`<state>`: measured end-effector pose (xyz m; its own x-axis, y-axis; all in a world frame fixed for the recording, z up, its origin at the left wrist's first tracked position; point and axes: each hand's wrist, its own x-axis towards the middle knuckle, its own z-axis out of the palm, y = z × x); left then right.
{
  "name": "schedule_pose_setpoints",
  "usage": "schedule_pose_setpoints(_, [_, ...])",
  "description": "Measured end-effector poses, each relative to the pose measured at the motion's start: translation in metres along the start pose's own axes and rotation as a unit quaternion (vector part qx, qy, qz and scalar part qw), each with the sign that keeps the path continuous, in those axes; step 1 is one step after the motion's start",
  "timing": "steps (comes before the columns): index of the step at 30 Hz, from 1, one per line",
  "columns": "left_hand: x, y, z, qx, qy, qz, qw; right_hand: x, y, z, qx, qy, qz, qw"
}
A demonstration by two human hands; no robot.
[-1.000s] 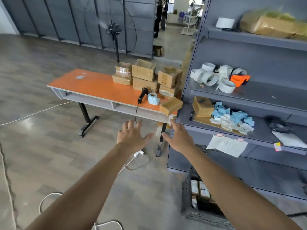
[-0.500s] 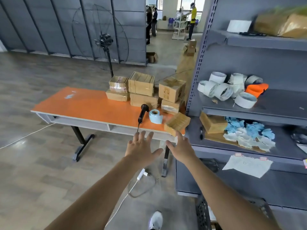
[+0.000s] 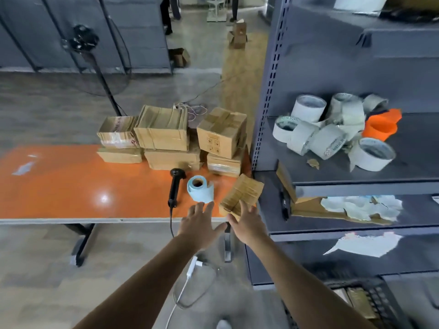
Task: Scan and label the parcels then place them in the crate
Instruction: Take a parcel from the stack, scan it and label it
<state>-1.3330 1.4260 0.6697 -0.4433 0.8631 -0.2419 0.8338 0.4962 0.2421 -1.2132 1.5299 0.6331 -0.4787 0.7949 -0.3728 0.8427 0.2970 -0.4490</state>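
- A dark perforated crate (image 3: pixel 382 300) sits on the floor at lower right, under the shelving; at least one brown box lies inside, partly hidden by the right forearm.
- A white plug and cable (image 3: pixel 192 269) lie on the floor below the table edge.
- Left hand (image 3: pixel 199 224): fingers straight and spread, holding nothing, just short of the label roll (image 3: pixel 200 189).
- Right hand (image 3: pixel 249 224): fingers spread, tips at the near edge of a small parcel (image 3: pixel 242 197); contact cannot be told.
- That parcel lies tilted on the orange table (image 3: pixel 71 186), at its right corner.
- A black scanner (image 3: pixel 175 185) lies beside the roll.
- Stacked parcels (image 3: pixel 166 136) stand behind.
- Grey shelving (image 3: pixel 268 115) flanks the table, holding tape rolls (image 3: pixel 320 129).
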Motion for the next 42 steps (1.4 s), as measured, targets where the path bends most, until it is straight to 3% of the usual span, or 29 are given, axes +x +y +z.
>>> schedule_pose_setpoints(9, [0.071,0.001,0.024,-0.090,-0.090,0.039,0.991,0.041,0.006,0.011,0.078,0.015,0.075,0.994])
schedule_pose_setpoints(15, [0.111,-0.006,0.035,-0.146,-0.161,0.036,0.975,0.059,0.001,0.018,0.201,0.054,0.124,0.970])
schedule_pose_setpoints(20, [0.128,-0.008,0.039,-0.221,-0.203,0.052,0.953,0.071,0.001,0.013,0.223,0.058,0.187,0.955])
schedule_pose_setpoints(23, [0.127,-0.010,0.034,-0.236,-0.183,0.058,0.952,0.076,0.000,0.006,0.225,0.079,0.208,0.949])
schedule_pose_setpoints(26, [0.126,-0.012,0.025,-0.249,-0.144,0.071,0.955,0.080,-0.005,-0.005,0.315,0.083,0.236,0.915])
schedule_pose_setpoints(28, [0.124,-0.012,0.016,-0.228,-0.114,0.090,0.963,0.081,-0.011,-0.013,0.389,0.069,0.247,0.885])
schedule_pose_setpoints(33, [0.118,-0.006,-0.004,-0.160,-0.039,0.133,0.977,0.078,-0.027,-0.024,0.442,0.030,0.224,0.868])
schedule_pose_setpoints(42, [0.109,-0.006,-0.028,-0.070,0.076,0.178,0.979,0.072,-0.035,-0.053,0.376,0.087,0.109,0.916])
